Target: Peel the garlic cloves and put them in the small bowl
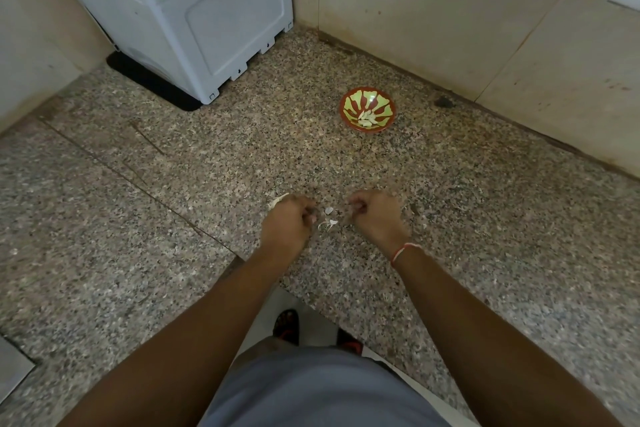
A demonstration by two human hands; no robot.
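Counter (173, 156): speckled granite, grey-brown, matte, with thin seams running diagonally across its left part. Walls behind are plain beige panels.

Small bowl (367, 109): one, round, glossy, red-brown rim and outer wall, yellow-green inside with red-brown rays. It stands on the counter well beyond the hands, toward the right wall. Inside lies a small heap of peeled garlic cloves (366, 118), pale cream and smooth; the count cannot be told.

Left hand (287, 224): fingers curled inward, knuckles up. A pale curved piece, clove or skin, shows at its far edge; whether this grip clamps it cannot be told.

Right hand (375, 215): fingers curled, tips drawn together near the thumb; what they pinch, if anything, is blurred. A thin red thread band (403, 251) circles the wrist.

Between the two hands, on the counter, lie about three small white garlic pieces (329, 218), thin and papery in part.

White plastic appliance (194, 10): one, boxy, moulded panels, standing on a black mat (145, 83) at the far left corner.
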